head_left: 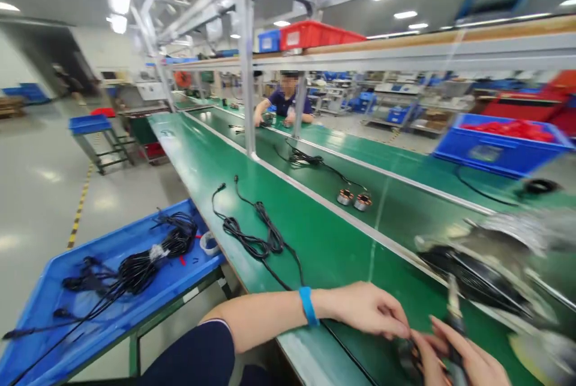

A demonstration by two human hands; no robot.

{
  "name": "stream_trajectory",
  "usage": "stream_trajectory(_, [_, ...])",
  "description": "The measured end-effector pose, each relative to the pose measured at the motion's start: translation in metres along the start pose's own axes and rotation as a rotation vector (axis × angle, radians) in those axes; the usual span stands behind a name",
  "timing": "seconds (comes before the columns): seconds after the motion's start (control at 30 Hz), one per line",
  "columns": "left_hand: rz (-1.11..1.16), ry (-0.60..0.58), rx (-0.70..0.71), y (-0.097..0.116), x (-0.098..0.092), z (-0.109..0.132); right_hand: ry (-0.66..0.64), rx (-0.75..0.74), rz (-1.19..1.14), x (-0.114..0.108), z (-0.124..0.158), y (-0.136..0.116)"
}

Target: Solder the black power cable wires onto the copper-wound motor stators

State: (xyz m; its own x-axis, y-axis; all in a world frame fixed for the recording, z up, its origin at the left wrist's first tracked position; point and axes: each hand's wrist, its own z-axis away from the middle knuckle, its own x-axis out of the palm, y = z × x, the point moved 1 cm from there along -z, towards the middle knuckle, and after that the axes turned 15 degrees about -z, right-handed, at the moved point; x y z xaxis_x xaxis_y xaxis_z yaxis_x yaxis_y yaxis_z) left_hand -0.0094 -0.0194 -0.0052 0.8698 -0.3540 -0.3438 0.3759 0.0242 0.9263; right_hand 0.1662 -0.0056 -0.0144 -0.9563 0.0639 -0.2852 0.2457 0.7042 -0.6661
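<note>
My left hand point(371, 313), with a blue band at the wrist, is closed at the fingertips over the near right of the green bench. Its pinch is too small to make out. My right hand point(470, 353) is closed around a dark-handled tool point(455, 314) with a narrow metal tip pointing up. Below both hands, a dark round part with copper point(411, 356) is mostly hidden by fingers and the frame edge. Two bundled black cables point(256, 236) lie on the bench; a cable runs beneath my left forearm toward the hands.
A blue tray point(58, 266) of black cables stands at left. Beyond the divider, two copper-wound coils point(354, 199) lie on the belt with a cable. Black cables in clear plastic point(477, 284) are at right. A co-worker point(290, 98) sits across. A metal post point(246, 68) rises ahead.
</note>
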Motion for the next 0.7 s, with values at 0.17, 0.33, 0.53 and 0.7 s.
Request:
stream_trajectory(0.17, [0.012, 0.279, 0.06, 0.015, 0.003, 0.015, 0.008, 0.056, -0.007, -0.003, 0.0, -0.036])
stream_trajectory(0.33, [0.04, 0.236, -0.011, 0.018, 0.002, 0.014, 0.198, 0.211, -0.097, -0.024, 0.012, -0.026])
stream_trajectory(0.53, [0.052, 0.191, -0.096, 0.021, 0.012, 0.019, 0.355, 0.275, -0.396, -0.038, 0.029, -0.022])
stream_trajectory(0.7, [0.028, 0.169, -0.094, 0.023, 0.017, 0.017, 0.266, 0.229, -0.348, -0.038, 0.033, -0.023])
